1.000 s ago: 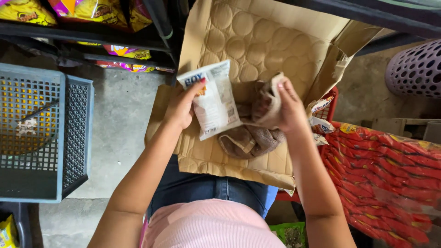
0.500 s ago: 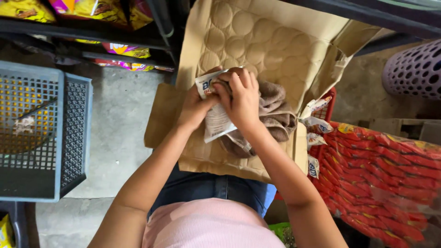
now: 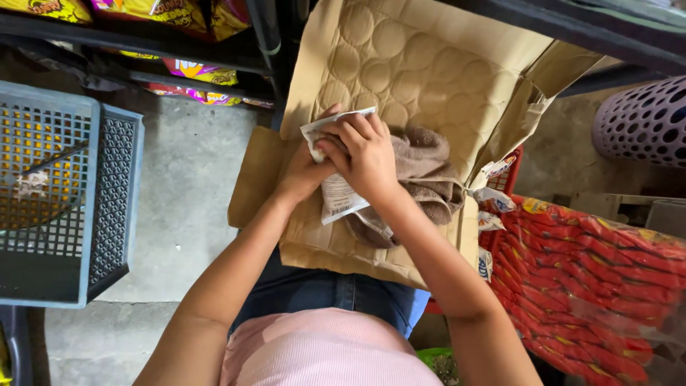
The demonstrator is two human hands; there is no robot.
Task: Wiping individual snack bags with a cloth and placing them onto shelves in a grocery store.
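Observation:
My left hand (image 3: 304, 175) grips a white snack packet (image 3: 337, 201) from underneath, over a flattened cardboard box (image 3: 414, 64) resting on my lap. My right hand (image 3: 364, 154) lies on top of the packet, pressing a brown cloth (image 3: 429, 175) against its face. The rest of the cloth is bunched on the cardboard to the right of both hands. Most of the packet is hidden under my right hand; only its top edge and lower end show.
A blue plastic crate (image 3: 107, 207) stands on the concrete floor at left. Shelves with yellow and pink snack bags (image 3: 193, 71) run along the top left. A clear bag of red packets (image 3: 593, 279) fills the right, next to a red basket with small packets (image 3: 493, 200). A purple perforated basket (image 3: 643, 114) sits at far right.
A second ago my hands were apart, the left holding the packet up and the right lifting the cloth. The right hand has since moved left with the cloth onto the packet.

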